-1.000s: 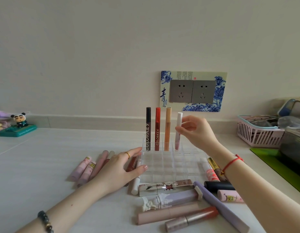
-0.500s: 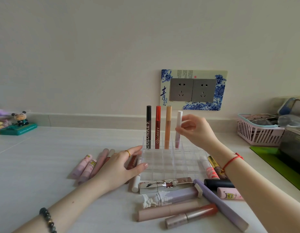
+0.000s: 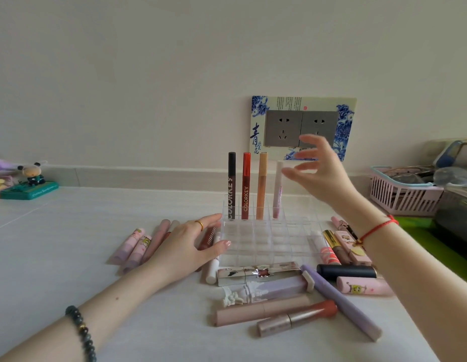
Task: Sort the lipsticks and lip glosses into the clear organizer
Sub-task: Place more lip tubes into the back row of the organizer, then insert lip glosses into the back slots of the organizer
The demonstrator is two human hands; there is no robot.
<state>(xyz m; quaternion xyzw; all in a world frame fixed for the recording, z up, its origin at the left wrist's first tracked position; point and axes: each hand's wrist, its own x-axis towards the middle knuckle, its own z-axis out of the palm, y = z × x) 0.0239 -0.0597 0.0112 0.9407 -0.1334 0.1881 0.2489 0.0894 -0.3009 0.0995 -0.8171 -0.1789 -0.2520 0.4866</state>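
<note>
Clear acrylic grid organizer (image 3: 263,244) on white table (image 3: 57,257), centre. Far row, left to right, all upright: black-capped brown tube (image 3: 231,189), red tube (image 3: 245,189), peach tube (image 3: 261,189), white-pink tube (image 3: 277,192). Right hand (image 3: 325,176) raised just right of white-pink tube, fingers spread, empty, not touching it. Left hand (image 3: 188,246) flat, fingers straight, fingertips at organizer's left wall. Loose tubes (image 3: 263,309) lie left, near and right of organizer

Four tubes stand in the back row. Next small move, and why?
Probably lower the open, empty right hand to the gold-capped brown tube lying right of the clear plastic organizer: its back row's next slot looks free.
</note>
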